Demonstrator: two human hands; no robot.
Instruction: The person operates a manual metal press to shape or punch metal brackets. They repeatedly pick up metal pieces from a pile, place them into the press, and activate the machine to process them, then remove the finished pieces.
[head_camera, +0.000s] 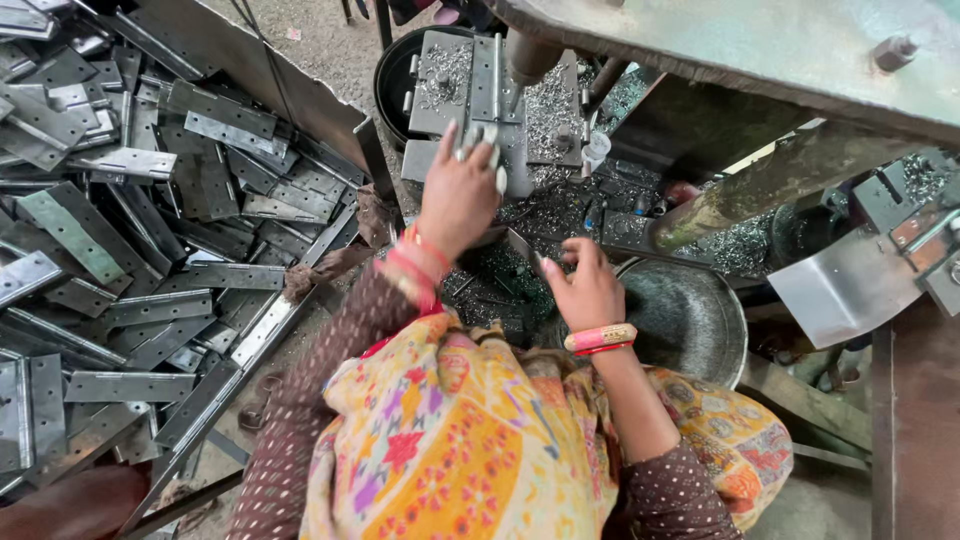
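Fingers (470, 140) of the left hand (458, 195) are curled narrow, pinching a small metal piece (487, 133) right on the drill-press table (440, 75), just below the spindle (527, 58). Metal shavings (545, 105) cover that table to the right of the spindle. Down from the table, nearer the person, the right hand (585, 290) grips the end of a flat hinge (520, 245), fingers wrapped round it, beside a round metal pan (690, 320). Far left of the table, a big heap of steel hinges (130, 250) fills a sheet-metal bin (300, 90).
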